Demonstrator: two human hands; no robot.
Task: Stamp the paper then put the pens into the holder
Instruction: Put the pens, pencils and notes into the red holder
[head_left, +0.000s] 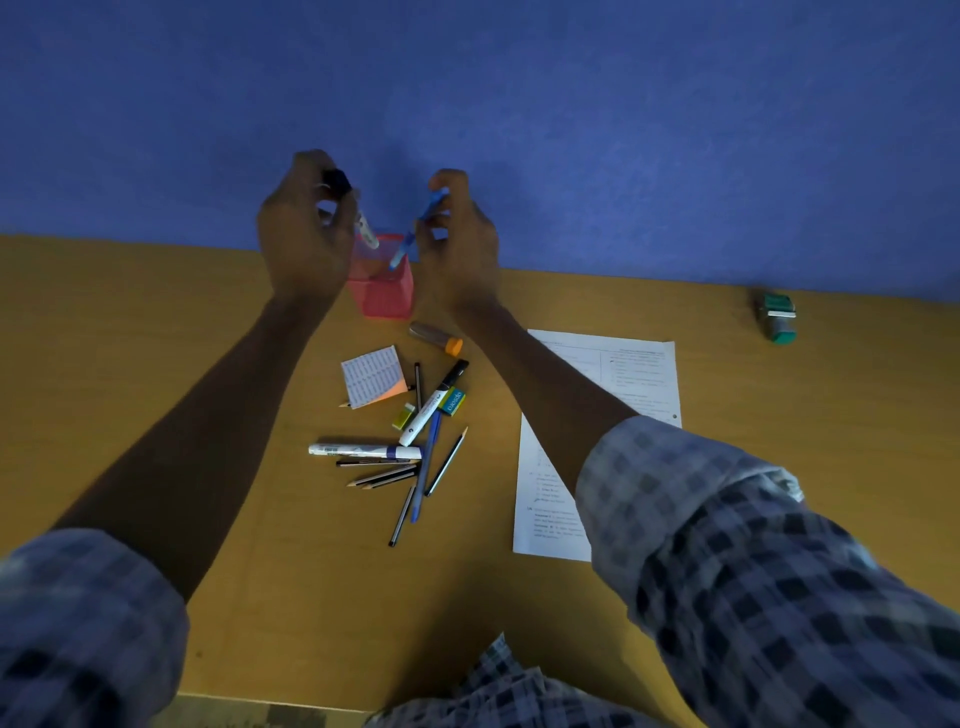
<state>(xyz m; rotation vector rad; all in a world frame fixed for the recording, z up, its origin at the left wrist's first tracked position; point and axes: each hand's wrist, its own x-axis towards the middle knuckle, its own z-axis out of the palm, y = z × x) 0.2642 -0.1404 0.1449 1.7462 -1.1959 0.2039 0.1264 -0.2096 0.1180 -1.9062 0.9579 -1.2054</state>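
A pink mesh holder (387, 291) stands at the back of the wooden desk (260, 597), against the blue wall. My left hand (304, 234) grips a white marker with a black cap (358, 218), tilted, its lower end over the holder's left side. My right hand (460, 239) pinches a blue pen (415, 231), whose tip dips into the holder's mouth. A printed paper (639, 374) lies to the right, partly under my right forearm. The green stamp (777, 317) rests on its side at the far right.
Loose on the desk in front of the holder lie two white markers (363, 450), a blue pen (426, 467), several pencils (387, 475), erasers (453, 401), a sticky-note pad (373, 375) and a tube with an orange cap (436, 338). The wall runs close behind.
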